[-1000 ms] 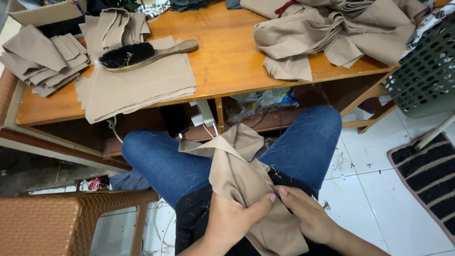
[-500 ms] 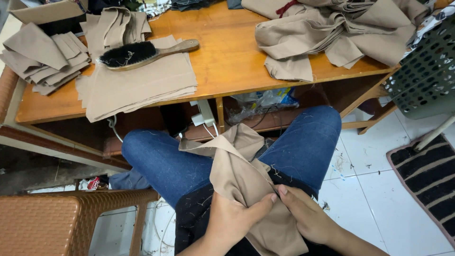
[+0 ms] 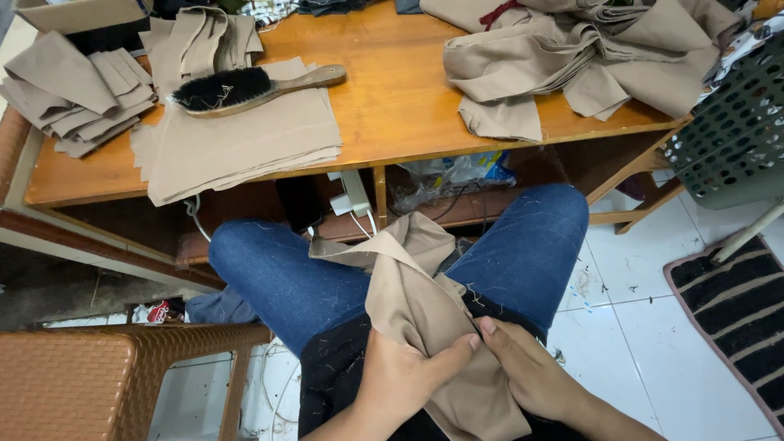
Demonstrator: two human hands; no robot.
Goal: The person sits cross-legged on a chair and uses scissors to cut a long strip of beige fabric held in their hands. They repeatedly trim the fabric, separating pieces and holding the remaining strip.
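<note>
Both hands, left hand (image 3: 404, 376) and right hand (image 3: 527, 371), pinching tan cloth (image 3: 416, 302) on the lap, below the bench's (image 3: 392, 98) front edge.

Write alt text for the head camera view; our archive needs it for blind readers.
Seated in blue jeans, a person grips a beige fabric piece on the lap with the left hand and right hand. Ahead, a wooden table holds beige fabric stacks and a black-bristled brush.
</note>
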